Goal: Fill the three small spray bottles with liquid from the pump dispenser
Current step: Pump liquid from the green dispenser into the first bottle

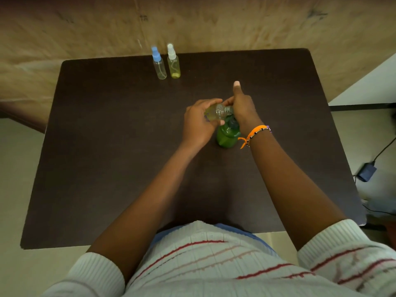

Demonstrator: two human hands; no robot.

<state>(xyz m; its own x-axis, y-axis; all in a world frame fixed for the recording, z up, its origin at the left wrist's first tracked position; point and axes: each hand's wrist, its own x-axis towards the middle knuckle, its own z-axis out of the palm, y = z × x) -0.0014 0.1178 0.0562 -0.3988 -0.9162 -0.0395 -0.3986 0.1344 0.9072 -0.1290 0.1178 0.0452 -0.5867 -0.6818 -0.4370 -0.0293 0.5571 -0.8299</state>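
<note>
Above the green plastic pump dispenser (pixel 227 133), the left hand (pixel 198 123) gripped a clear bottle (pixel 218 112); the right hand (pixel 242 106) curled round its neck. Beyond it, the white-capped bottle (pixel 174 63) looked filled, the blue-capped bottle (pixel 159 65) unfilled.

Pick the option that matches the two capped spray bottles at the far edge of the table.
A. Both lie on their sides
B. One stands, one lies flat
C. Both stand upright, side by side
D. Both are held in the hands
C: the blue-capped bottle and the white-capped bottle stand upright next to each other near the far edge of the table, away from both hands.
</note>
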